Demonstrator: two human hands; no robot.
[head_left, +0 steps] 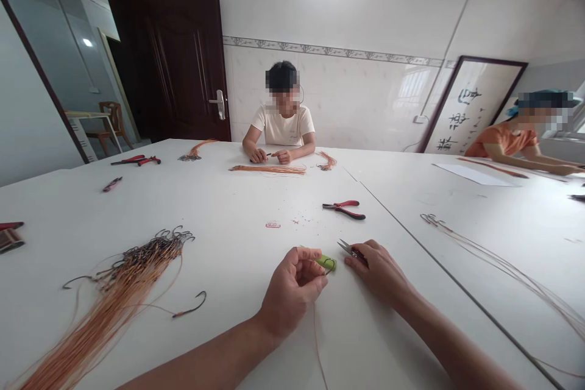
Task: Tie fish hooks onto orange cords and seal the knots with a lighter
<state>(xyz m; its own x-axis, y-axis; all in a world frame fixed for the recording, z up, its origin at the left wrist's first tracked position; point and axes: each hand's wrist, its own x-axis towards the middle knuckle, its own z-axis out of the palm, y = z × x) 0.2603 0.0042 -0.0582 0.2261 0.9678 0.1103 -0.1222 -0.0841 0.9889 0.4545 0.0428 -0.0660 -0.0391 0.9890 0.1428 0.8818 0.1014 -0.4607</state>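
Note:
My left hand [297, 283] pinches a small dark hook [328, 264], and a thin orange line [316, 341] hangs down from below its fingers. Just behind these fingers lies a green object [332, 261], partly covered by the hand. To the right, my right hand [377, 268] is closed around small snips [350, 248], whose pointed blades stick out toward the left. A large bundle of hooks [155, 253] with orange lines spreads over the table's left side. One loose hook [194, 306] lies beside it.
Red-handled pliers [345, 208] lie ahead on the white table [219, 213]. More hooks with lines [439, 223] are at the right. Across the table sits a person [283, 125] with further bundles; another person [507, 140] sits at far right. More pliers [137, 160] lie far left.

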